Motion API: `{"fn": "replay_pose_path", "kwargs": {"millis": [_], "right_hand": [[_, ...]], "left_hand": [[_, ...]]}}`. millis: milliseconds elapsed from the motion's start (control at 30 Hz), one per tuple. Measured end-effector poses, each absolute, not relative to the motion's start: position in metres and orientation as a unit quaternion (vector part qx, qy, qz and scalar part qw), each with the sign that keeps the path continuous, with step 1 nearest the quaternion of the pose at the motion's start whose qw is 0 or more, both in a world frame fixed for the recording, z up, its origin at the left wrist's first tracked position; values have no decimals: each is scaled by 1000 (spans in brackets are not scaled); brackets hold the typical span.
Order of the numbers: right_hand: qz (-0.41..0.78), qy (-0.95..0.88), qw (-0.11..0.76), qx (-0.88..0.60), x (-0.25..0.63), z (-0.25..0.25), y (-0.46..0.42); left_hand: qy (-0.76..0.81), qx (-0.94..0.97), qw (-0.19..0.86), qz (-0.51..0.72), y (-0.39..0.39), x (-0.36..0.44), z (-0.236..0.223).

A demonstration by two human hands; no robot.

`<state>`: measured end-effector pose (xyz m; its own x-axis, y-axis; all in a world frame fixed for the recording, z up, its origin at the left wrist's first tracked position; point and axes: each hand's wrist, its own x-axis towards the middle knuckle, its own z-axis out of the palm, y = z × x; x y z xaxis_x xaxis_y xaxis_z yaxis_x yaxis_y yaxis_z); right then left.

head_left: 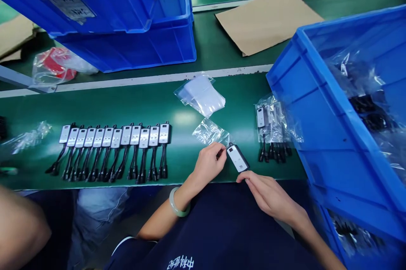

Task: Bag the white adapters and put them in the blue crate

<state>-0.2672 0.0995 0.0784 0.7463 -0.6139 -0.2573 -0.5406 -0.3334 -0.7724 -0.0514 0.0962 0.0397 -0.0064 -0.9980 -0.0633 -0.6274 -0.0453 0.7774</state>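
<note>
Right hand (269, 192) pinches the grey device (237, 159) at its lower end; my left hand (207, 163) curls by its top and a clear bag (207, 131), grip I can't tell.

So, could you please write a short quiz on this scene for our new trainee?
1. Multiple choice: which hand is at the near end of the device being handled: A) left, B) right?
2. True or false: the row of unbagged devices lies to its left.
3. Fill in: the pale bangle sits on the ____ wrist.

Key: 1. B, the right hand; 2. True; 3. left.
</note>
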Motion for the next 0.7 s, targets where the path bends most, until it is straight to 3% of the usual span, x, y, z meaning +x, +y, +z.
{"fn": "replay_pose_path", "kwargs": {"millis": [367, 567, 700], "right_hand": [[9, 340, 448, -827, -265, 76, 98], [-64, 369, 446, -813, -255, 54, 95], [-156, 518, 418, -729, -246, 44, 100]], "left_hand": [[-664, 637, 280, -274, 98, -57, 48], [-727, 591, 276, -217, 97, -57, 57], [-731, 586, 274, -220, 95, -56, 57]]}}
